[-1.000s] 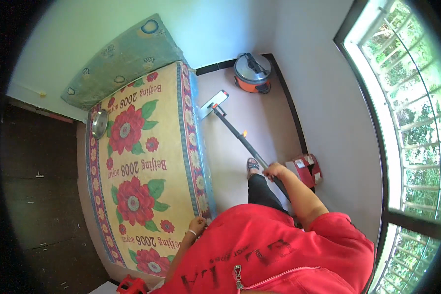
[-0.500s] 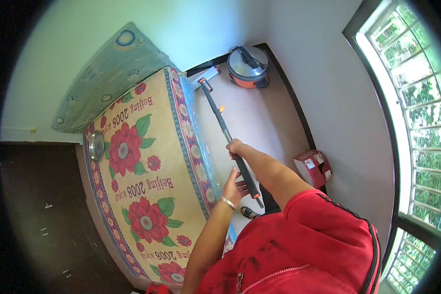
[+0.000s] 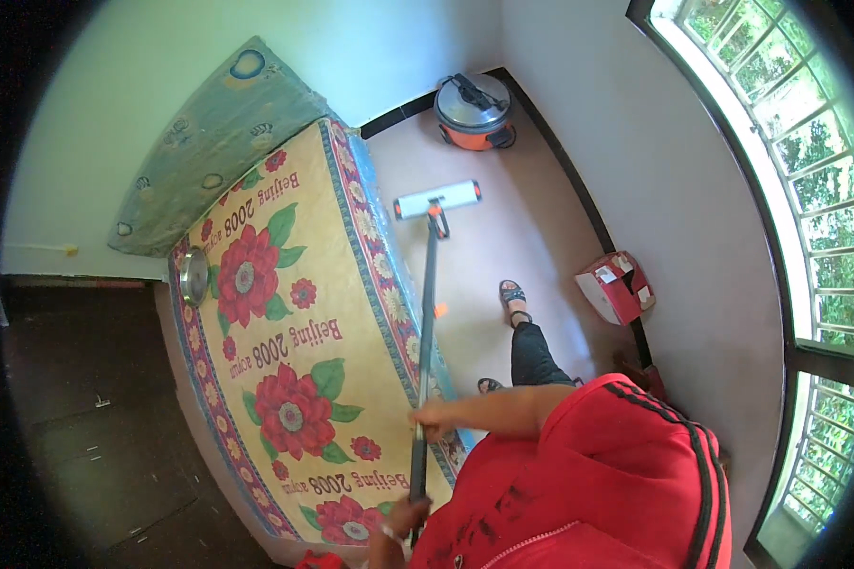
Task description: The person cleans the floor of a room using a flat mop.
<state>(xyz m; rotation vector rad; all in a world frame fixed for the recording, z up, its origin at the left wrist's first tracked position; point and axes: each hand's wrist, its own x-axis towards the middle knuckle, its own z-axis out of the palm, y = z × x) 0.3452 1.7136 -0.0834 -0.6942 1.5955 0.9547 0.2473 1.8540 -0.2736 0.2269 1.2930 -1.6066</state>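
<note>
A flat mop (image 3: 429, 332) with a long dark handle stretches from my body toward the far wall. Its wide pale mop head (image 3: 451, 196), tipped with orange at the ends, lies on the pinkish floor beside the bed. My right hand (image 3: 432, 417) is closed around the handle partway up. Lower down, near its end, my left hand (image 3: 406, 517) wraps the grip close to my waist; motion blurs its fingers a little.
Along the left is a bed with a yellow flowered cover (image 3: 285, 322) and a green patterned headboard (image 3: 218, 152). A silver and orange drum-shaped vacuum cleaner (image 3: 474, 114) stands in the far corner. By the right wall sits a red and white box (image 3: 617, 287), below a barred window (image 3: 816, 190).
The mop head has come nearer and to the right, away from the bed's far corner. My left hand, earlier open beside the handle, now grips its lower end. One foot has stepped forward.
</note>
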